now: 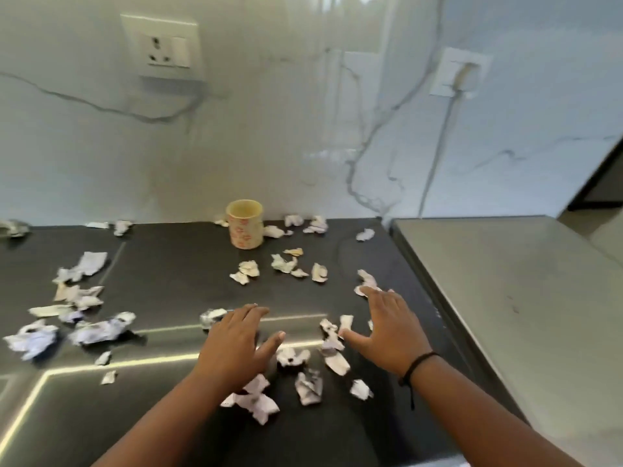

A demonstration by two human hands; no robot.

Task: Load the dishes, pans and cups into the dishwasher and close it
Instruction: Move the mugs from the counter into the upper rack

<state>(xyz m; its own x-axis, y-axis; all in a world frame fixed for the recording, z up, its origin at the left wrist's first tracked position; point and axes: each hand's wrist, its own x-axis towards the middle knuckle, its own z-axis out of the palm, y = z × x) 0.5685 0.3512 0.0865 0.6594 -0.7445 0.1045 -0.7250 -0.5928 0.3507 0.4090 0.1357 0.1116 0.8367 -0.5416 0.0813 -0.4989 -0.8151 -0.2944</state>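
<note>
A cream cup [245, 223] with a pink flower pattern stands upright at the back of the black countertop [168, 264], close to the wall. My left hand [236, 342] lies palm down over the counter's middle, fingers apart, holding nothing. My right hand [387, 328] hovers to its right, also spread and empty, a black band on its wrist. Both hands are well in front of the cup, among crumpled paper scraps [303, 385]. No dishwasher is in view.
Several crumpled paper scraps [84, 328] litter the counter on the left, middle and back. A grey steel appliance top [505, 298] adjoins the counter on the right. The marble wall carries a socket [165, 48] and a plugged-in cable [438, 139].
</note>
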